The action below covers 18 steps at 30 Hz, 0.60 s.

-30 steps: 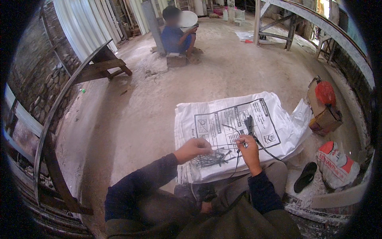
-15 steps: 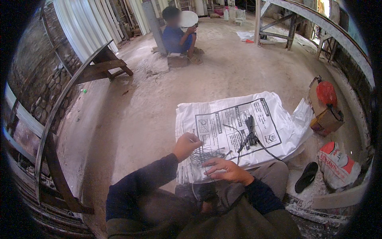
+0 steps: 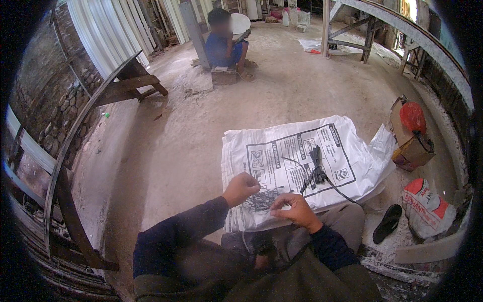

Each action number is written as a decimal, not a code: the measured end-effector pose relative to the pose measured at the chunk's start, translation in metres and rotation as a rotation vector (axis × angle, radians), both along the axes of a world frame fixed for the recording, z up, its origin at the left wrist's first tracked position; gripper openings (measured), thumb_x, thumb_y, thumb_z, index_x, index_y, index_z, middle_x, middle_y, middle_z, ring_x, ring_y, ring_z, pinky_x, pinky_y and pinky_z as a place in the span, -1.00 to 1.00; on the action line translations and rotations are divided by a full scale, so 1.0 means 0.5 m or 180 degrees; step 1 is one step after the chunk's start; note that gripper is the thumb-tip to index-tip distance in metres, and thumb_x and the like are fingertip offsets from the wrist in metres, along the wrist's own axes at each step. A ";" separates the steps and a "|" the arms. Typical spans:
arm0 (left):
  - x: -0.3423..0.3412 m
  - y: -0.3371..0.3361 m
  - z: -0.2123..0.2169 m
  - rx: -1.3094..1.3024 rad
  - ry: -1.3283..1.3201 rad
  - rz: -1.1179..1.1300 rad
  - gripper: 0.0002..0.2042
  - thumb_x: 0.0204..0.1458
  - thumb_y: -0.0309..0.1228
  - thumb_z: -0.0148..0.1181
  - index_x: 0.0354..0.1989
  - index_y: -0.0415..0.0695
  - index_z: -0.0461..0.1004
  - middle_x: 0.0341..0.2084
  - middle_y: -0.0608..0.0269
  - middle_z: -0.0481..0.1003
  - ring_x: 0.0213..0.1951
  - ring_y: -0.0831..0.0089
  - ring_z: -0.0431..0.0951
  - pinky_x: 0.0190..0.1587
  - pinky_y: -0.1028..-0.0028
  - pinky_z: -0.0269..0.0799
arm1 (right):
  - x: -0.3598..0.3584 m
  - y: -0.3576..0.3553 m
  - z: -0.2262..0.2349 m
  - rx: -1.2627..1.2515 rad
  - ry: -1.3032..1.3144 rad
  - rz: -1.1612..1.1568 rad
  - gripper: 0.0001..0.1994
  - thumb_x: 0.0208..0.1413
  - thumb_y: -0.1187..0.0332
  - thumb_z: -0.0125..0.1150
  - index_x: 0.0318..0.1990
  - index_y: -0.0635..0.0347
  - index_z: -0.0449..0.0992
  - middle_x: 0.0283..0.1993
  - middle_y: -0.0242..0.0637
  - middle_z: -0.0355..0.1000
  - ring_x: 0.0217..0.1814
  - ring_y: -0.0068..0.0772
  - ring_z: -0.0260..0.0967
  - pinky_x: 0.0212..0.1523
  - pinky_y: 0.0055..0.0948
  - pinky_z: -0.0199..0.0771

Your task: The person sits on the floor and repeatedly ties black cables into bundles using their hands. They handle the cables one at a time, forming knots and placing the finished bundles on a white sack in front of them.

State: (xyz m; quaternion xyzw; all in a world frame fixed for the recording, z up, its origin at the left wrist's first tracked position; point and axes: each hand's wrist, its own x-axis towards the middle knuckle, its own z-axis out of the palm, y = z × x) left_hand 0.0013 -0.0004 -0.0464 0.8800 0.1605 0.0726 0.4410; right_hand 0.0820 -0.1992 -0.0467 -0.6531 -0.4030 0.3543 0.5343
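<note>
- While the left hand pinches thin wires at the white sack's near edge, sorting looks unfinished.
- Right hand curls beside them, grip unclear.
- Black bundle lies mid-sack.

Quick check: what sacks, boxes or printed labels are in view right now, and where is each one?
White sack: flat on the floor under both hands, black-framed print panel on top.
Red and white bag: lower right by the black sandal, slumped, bulging.
Cardboard box: right of the sack, brown, tilted, red plastic bag on it.
No screens or signs visible.
</note>
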 end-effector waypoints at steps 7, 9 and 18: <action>0.008 -0.002 -0.064 -0.0034 -0.0250 -0.1336 -0.86 -0.17 -0.44 0.15 -0.45 -0.25 0.46 -0.43 0.15 0.40 -0.36 0.41 0.41 -0.24 0.48 0.31 | 0.029 0.014 -0.036 0.0420 0.0409 -0.1140 -0.91 -0.13 0.54 0.18 -0.48 0.24 0.38 -0.57 -0.44 0.32 -0.54 -0.65 0.26 -0.50 -0.66 0.27; 0.007 -0.054 0.014 -0.0363 0.0196 -0.1492 -0.88 -0.12 -0.45 0.12 -0.42 -0.22 0.44 -0.40 0.21 0.38 -0.29 0.47 0.38 -0.19 0.49 0.28 | 0.042 0.003 -0.055 0.0375 0.0364 -0.1439 -0.93 -0.11 0.55 0.16 -0.46 0.25 0.38 -0.59 -0.45 0.30 -0.60 -0.66 0.23 -0.56 -0.66 0.26; 0.001 -0.114 0.077 -0.1071 -0.0211 -0.2290 -0.86 -0.12 -0.38 0.18 -0.49 -0.20 0.42 -0.48 0.28 0.37 -0.34 0.48 0.35 -0.20 0.50 0.26 | 0.089 -0.002 -0.091 0.0279 -0.0191 -0.1887 -0.84 0.01 0.46 0.06 -0.23 0.21 0.45 -0.65 -0.48 0.23 -0.66 -0.70 0.19 -0.61 -0.68 0.26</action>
